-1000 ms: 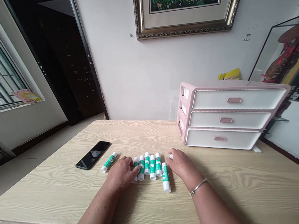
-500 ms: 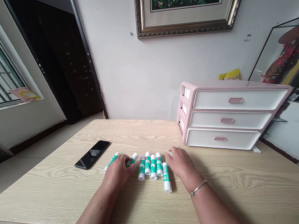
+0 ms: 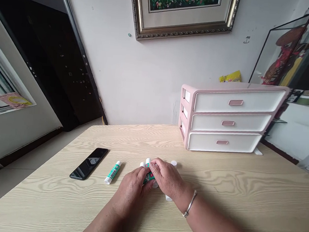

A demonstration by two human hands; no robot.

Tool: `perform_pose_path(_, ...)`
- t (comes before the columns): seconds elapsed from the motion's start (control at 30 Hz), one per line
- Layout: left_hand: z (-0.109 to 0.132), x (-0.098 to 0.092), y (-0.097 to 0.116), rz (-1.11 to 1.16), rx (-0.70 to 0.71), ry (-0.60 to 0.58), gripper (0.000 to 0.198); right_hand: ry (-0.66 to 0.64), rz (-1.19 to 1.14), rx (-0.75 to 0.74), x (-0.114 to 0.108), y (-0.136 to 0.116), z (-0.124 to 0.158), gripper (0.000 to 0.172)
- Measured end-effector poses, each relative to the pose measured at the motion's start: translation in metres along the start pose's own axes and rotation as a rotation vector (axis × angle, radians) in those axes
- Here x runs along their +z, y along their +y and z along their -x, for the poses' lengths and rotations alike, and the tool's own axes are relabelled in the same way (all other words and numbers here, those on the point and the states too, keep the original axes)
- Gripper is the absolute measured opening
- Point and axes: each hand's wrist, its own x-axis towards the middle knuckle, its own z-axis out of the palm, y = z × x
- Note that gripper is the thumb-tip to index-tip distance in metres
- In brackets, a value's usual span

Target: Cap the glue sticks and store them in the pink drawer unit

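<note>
Gilt-framed floral painting (image 3: 182, 10) on white wall (image 3: 146, 83); dark doorway (image 3: 52, 74) left; pale floor (image 3: 15, 187) below

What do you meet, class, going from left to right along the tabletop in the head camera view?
Black smartphone → glue stick lying apart → left hand → right hand → pink-and-white three-drawer unit
</note>
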Motion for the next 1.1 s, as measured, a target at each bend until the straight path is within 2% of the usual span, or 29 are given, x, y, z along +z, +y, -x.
perform_pose_path(0.1,0.000,-0.005,0.008,0.139,-0.052,-0.052,0.033,0.034,-0.071,0.027,0.004,0.001,0.000,0.024)
perform_pose_path(0.23,0.000,-0.013,0.017,0.461,-0.101,-0.141,0.037,0.060,-0.200,-0.019,0.001,-0.003,0.003,0.025)
perform_pose_path(0.37,0.002,-0.016,0.017,0.717,-0.189,-0.221,0.043,0.054,-0.229,-0.135,-0.003,-0.007,0.007,0.025)
perform_pose_path(0.6,0.013,-0.010,0.011,1.080,-0.302,-0.362,0.041,0.066,-0.172,-0.379,-0.008,-0.011,0.012,0.020)
perform_pose_path(0.9,0.027,-0.010,0.012,1.287,-0.361,-0.439,0.038,0.016,-0.172,-0.502,-0.015,-0.018,0.017,0.019)
perform_pose_path(1.1,0.034,-0.008,0.020,1.363,-0.456,-0.416,0.041,-0.023,-0.232,-0.508,-0.009,-0.025,0.022,0.019)
